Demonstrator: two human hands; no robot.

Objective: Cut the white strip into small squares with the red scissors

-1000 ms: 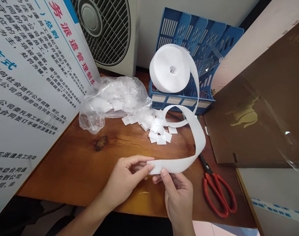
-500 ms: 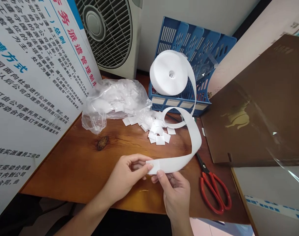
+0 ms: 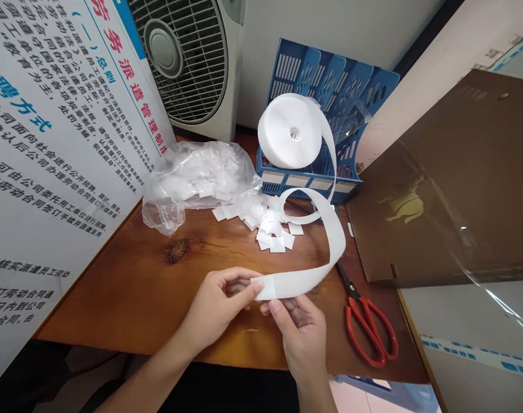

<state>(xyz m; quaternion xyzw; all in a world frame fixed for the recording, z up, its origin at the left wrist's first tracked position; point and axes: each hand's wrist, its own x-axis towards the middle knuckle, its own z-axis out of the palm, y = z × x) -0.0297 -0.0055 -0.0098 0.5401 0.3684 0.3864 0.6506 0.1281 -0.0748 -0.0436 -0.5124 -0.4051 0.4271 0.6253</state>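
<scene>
Varnished wooden tabletop (image 3: 127,287), orange-brown, a dark knot in its grain; a printed poster (image 3: 63,143) leans along the left, a pale box fan (image 3: 188,57) stands at the back, and a brown panel (image 3: 450,189) with a gold mark closes off the right. Blue file rack (image 3: 319,69) at the rear, with a thick white roll (image 3: 276,135) standing on edge against its front, flat face outward, small ridged hole at the centre. White strip (image 3: 304,279) runs off the right side of the roll, drops, makes an open loop near the rack, swings out to the right and curves back to the person's hands above the table's near part. Strip is matte, plain, even in width, smooth-edged, bending in broad curves; its free end is cut square, and a faint line crosses it a little way in, the end portion looking slightly brighter. Left hand (image 3: 216,307) pinches that end, thumb on top. Right hand (image 3: 304,332) has its fingers curled and its thumb at the strip's lower edge; whether it grips cannot be told. Small white squares (image 3: 277,245) lie heaped beyond the hands, beside a clear plastic bag (image 3: 201,169) containing more white pieces. Red-handled scissors (image 3: 364,327) rest right of the right hand.
</scene>
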